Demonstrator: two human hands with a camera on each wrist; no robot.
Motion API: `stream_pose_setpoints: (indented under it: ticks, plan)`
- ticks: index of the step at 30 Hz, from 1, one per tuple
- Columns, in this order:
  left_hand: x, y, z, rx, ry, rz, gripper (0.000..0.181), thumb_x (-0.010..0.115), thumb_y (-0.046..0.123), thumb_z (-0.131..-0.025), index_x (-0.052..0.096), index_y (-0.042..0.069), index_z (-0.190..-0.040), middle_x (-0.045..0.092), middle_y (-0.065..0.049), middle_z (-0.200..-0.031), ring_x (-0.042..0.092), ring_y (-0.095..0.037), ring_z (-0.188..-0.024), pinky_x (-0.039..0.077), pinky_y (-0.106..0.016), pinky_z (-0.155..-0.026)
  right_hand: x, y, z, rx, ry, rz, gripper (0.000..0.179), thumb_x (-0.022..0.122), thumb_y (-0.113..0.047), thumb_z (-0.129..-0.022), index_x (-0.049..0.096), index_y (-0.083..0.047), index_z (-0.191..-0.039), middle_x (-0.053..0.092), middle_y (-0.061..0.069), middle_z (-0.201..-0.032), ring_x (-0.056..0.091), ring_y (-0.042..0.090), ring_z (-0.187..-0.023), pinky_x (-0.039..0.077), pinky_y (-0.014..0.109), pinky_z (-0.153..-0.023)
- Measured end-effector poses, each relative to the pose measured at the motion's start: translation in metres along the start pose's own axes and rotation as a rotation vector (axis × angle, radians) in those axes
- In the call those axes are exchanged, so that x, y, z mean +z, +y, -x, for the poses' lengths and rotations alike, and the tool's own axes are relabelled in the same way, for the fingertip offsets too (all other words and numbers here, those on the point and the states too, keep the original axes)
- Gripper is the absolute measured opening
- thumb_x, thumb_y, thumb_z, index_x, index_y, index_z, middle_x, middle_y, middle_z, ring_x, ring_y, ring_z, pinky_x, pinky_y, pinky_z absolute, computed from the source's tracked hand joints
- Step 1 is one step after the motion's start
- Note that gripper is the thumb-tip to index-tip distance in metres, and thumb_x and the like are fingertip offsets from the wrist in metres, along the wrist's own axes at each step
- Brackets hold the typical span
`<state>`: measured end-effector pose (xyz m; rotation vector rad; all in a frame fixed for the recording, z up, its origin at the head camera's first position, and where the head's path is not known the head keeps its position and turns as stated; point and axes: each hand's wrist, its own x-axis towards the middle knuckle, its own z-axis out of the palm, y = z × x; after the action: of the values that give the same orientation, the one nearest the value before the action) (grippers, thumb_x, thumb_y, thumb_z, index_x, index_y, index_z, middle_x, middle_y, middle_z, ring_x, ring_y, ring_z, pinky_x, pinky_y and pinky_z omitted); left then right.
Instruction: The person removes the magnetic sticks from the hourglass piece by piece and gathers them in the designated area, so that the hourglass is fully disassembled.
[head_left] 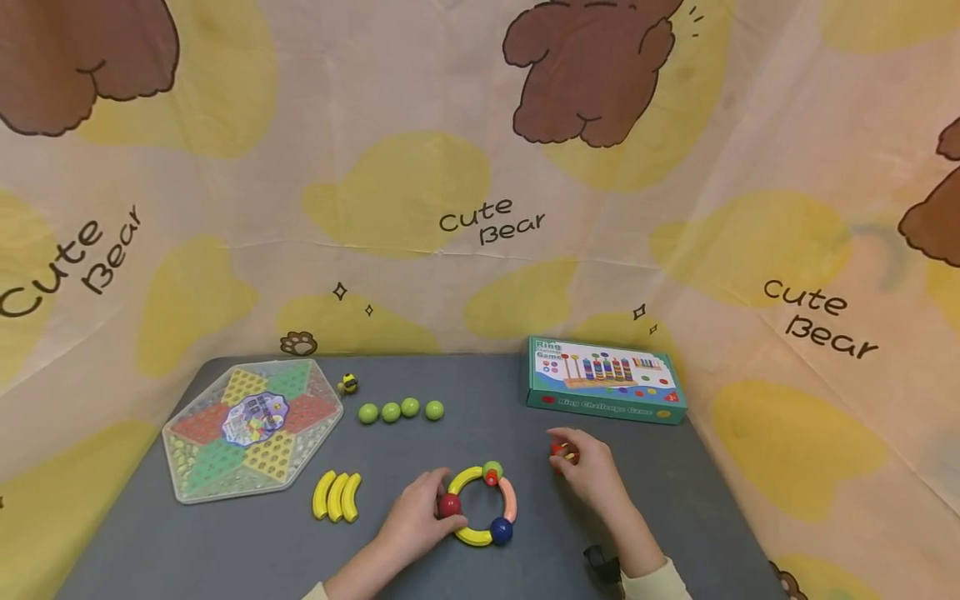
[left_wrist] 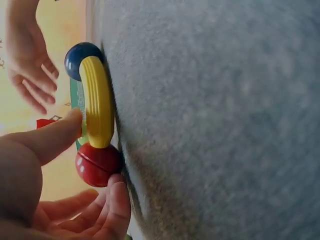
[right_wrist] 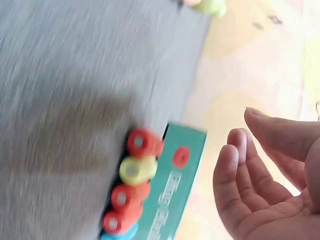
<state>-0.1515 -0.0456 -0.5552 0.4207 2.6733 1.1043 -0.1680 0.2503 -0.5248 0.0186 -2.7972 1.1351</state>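
Note:
A ring of curved bars and balls (head_left: 474,538) lies on the grey table, with two yellow bars, a pink bar, a red ball (head_left: 449,505), a blue ball (head_left: 501,531) and a green ball. A small red piece (head_left: 491,477) sits at the green ball. My left hand (head_left: 414,510) holds the ring around the red ball, fingertips against the ball in the left wrist view. My right hand (head_left: 594,472) hovers with loosely bent, empty fingers near a row of small pieces with holes, red (right_wrist: 144,142), yellow (right_wrist: 137,170) and blue, partly hidden by it in the head view.
Three yellow curved bars (head_left: 335,497) lie left of my left hand. Several green balls (head_left: 391,412) and a small bee figure (head_left: 348,383) are further back. A hexagonal Chinese checkers board (head_left: 255,433) lies left; a Ring Challenge Game box (head_left: 607,379) stands back right, before a bear-print cloth (head_left: 465,308).

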Motion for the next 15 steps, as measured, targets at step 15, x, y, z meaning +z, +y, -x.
stream_pose_setpoints:
  ticks: [15]
  plan:
    - [0.005,-0.003,-0.003,0.015,-0.014,0.031,0.039,0.081,0.022,-0.086,0.064,0.003,-0.116,0.060,-0.001,-0.093,0.053,-0.012,-0.077,0.047,-0.027,-0.064,0.052,-0.031,0.005,-0.156,-0.244,0.008,0.040,0.082,-0.009,-0.083,0.072,-0.017,-0.121,0.067,-0.001,-0.119,0.060,0.019,-0.093,0.056,0.031,-0.078]
